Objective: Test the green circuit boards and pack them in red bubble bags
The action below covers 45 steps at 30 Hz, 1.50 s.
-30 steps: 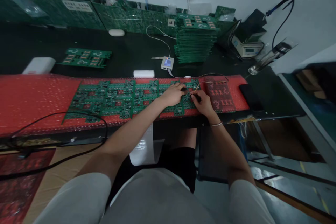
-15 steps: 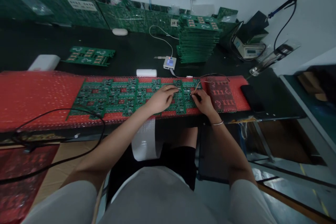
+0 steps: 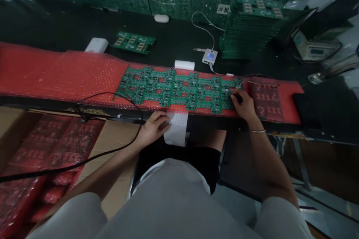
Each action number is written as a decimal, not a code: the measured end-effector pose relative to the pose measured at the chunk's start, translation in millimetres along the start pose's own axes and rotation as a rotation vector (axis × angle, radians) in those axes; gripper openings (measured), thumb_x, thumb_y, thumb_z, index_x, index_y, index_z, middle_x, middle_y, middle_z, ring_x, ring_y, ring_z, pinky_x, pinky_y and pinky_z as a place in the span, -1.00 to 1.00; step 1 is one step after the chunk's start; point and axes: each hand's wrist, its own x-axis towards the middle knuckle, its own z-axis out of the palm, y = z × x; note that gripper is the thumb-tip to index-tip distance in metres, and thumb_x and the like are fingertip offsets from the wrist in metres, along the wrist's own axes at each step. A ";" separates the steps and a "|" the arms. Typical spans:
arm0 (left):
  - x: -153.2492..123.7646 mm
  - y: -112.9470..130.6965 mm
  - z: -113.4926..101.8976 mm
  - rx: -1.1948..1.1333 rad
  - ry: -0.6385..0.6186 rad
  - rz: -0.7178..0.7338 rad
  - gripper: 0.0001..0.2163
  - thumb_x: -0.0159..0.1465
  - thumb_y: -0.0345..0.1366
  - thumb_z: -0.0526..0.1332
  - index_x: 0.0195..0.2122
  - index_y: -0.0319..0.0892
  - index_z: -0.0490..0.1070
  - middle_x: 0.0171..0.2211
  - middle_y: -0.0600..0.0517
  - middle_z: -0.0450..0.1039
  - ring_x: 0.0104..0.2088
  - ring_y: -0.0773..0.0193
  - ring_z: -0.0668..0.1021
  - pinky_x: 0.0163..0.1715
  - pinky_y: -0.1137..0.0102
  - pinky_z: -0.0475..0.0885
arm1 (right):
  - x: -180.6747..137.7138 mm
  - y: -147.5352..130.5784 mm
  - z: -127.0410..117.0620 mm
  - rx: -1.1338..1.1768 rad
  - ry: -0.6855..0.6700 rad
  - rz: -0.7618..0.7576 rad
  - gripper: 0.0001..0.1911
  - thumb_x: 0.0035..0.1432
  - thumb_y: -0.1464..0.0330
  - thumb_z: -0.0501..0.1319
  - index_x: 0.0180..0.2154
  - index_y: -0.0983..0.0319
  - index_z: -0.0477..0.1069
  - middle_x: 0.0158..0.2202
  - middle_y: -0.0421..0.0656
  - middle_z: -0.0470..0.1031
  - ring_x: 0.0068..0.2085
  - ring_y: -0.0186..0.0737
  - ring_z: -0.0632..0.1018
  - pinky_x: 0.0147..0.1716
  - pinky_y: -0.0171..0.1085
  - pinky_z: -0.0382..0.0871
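Observation:
A row of green circuit boards [image 3: 183,89] lies on red bubble wrap [image 3: 64,76] along the bench. Below the bench edge hangs a white sheet of small labels [image 3: 177,127]. My left hand [image 3: 155,129] is at that sheet's left edge, thumb and fingertips closed together on it. Over the rightmost board, my right hand [image 3: 243,104] has its thumb and fingers pinched on a thin wire [image 3: 239,86]; the wire's tip is hidden by the fingers. A small white device with a lit screen [image 3: 209,56] sits behind the boards, with cables attached.
At the back right rises a tall stack of green boards [image 3: 249,31], beside a scale [image 3: 314,50]. A few more boards [image 3: 134,42] lie at back left. A black cable [image 3: 109,151] loops near my left arm. A wrapped board [image 3: 266,99] and a black phone [image 3: 310,108] lie at right.
My left hand has moved from above the boards down to the label sheet at the bench edge. My right hand stays at the rightmost board with the wire. The view has shifted.

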 end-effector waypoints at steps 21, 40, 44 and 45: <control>16.5 20.3 -10.1 -0.155 0.082 0.000 -0.89 0.32 -0.25 0.21 -0.32 -0.03 0.52 -0.20 0.00 0.50 -0.11 0.15 0.56 -0.05 0.22 0.53 | 25.0 -15.5 -8.3 0.162 0.016 0.106 -0.72 0.29 0.11 0.22 -0.19 0.17 0.53 -0.19 -0.07 0.63 -0.15 -0.08 0.62 -0.09 -0.07 0.52; 148.7 46.5 40.4 -0.271 -0.102 0.074 -0.92 0.27 -0.42 0.22 -0.34 -0.14 0.49 -0.05 -0.07 0.54 -0.01 0.16 0.60 0.09 0.21 0.48 | 108.7 -4.6 73.6 -0.070 -0.009 0.001 -0.64 0.38 0.09 0.13 -0.40 0.16 0.38 -0.41 -0.13 0.49 -0.32 -0.14 0.46 -0.23 -0.19 0.33; 152.6 48.3 38.5 -0.245 -0.118 0.066 -0.91 0.25 -0.44 0.22 -0.32 -0.16 0.51 -0.06 -0.08 0.55 -0.02 0.14 0.60 0.08 0.19 0.48 | 108.7 -2.0 74.5 -0.079 -0.043 -0.036 -0.62 0.40 0.06 0.08 -0.34 0.16 0.42 -0.35 -0.10 0.52 -0.27 -0.09 0.48 -0.15 -0.14 0.36; 154.1 49.3 37.6 -0.237 -0.124 0.066 -0.91 0.25 -0.44 0.22 -0.33 -0.16 0.51 -0.06 -0.08 0.55 -0.02 0.14 0.61 0.08 0.19 0.48 | 108.8 -1.4 74.7 -0.079 -0.054 -0.040 -0.62 0.40 0.06 0.08 -0.34 0.15 0.42 -0.34 -0.09 0.53 -0.26 -0.08 0.48 -0.14 -0.13 0.37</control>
